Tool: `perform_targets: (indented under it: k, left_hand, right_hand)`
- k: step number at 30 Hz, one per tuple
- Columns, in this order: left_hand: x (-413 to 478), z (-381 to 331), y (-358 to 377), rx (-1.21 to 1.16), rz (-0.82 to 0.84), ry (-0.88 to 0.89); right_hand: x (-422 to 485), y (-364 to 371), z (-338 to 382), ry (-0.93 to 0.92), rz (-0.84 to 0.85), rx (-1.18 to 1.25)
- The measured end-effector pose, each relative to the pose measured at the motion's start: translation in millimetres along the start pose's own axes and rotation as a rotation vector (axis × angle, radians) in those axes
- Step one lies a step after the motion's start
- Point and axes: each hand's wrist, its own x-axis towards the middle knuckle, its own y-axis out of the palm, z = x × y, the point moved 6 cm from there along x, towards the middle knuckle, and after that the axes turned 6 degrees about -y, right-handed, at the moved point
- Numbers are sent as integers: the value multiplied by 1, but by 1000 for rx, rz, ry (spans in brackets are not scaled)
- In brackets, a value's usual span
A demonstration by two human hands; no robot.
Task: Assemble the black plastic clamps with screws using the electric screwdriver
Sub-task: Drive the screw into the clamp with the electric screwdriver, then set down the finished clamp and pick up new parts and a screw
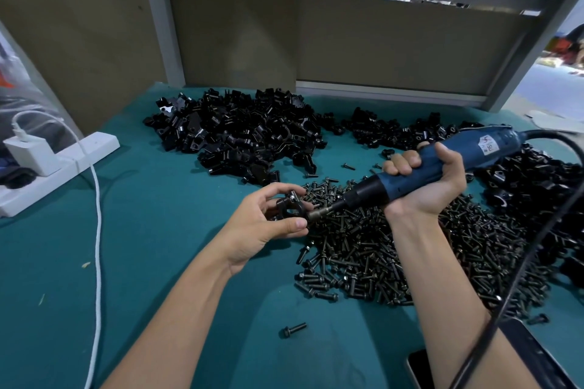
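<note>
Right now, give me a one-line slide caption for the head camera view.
Left hand holds a black clamp to the tip of the screwdriver in the right hand, above loose screws.

**Q:** Which parts are concealed by the hands?

**A:** The clamp is partly covered by the fingers of the left hand. The middle of the screwdriver is wrapped by the right hand. Whether a screw is seated at its tip cannot be determined.

**Q:** What is cut off or unreadable?

**A:** The power strip is cropped at the left edge and the white cable at the bottom edge. The black cord is cropped at the right and bottom edges. The phone is cropped at the bottom edge and overlapped by the right forearm. The label on the screwdriver is too small to be read. The upper right background is blurred.
</note>
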Motion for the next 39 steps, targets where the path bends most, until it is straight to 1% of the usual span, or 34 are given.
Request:
perform_targets:
  k: [11, 15, 17, 19, 21, 23, 24, 25, 26, 27, 28, 29, 30, 32, 33, 35, 36, 37, 39]
  left_hand:
    - [-2, -4, -2, -16, -34, 22]
    - [-2, -2, -2, -44, -49, -25]
    - [-3, 1, 0, -143, -34, -89]
    - [-3, 3, 4, -227, 12, -109]
    - [-4, 4, 11, -250, 59, -103]
    - [-5, 3, 18, -237, 88, -107]
    - [-7, 2, 20, -202, 112, -115]
    - [-10, -1, 21, -110, 148, -124]
    - [-13, -6, 21, 65, 188, -129]
    - [-18, -9, 20, 296, 223, -138]
    - [-21, -12, 15, 525, 232, -157]
    - [-23, -14, 8, 714, 201, -179]
    - [-25, -18, -1, 844, 124, -192]
    - [-33, -29, -25, 941, -141, -159]
    - [-40, -36, -36, 953, -295, -110]
    - [-57, -47, -58, 982, -557, -15]
    - [-66, -49, -68, 1004, -643, 9]
    - [-73, -50, -77, 1021, -694, 11]
    - [-86, -46, -91, 1057, -709, -51]
  right_hand:
    - [-2, -5, -4, 5, -67, 22]
    - [-4, -2, -2, 5, -46, 5]
    - [-5, 2, 0, 5, -12, 15]
    - [-6, 8, 5, 17, 53, 61]
    - [-6, 16, 12, 42, 158, 106]
    - [-6, 25, 19, 105, 305, 148]
    - [-7, 31, 21, 173, 404, 197]
    - [-11, 38, 21, 266, 512, 269]
    - [-16, 44, 21, 371, 617, 343]
    - [-21, 50, 22, 469, 707, 393]
    - [-25, 53, 24, 546, 775, 416]
    - [-28, 54, 27, 602, 824, 418]
    - [-30, 55, 31, 631, 851, 386]
    - [-29, 54, 36, 617, 838, 215]
    - [-28, 54, 40, 574, 807, 76]
    - [-25, 54, 52, 416, 732, -276]
    - [-25, 55, 59, 335, 699, -450]
    - [-28, 58, 66, 269, 680, -612]
    - [-40, 62, 79, 192, 711, -944]
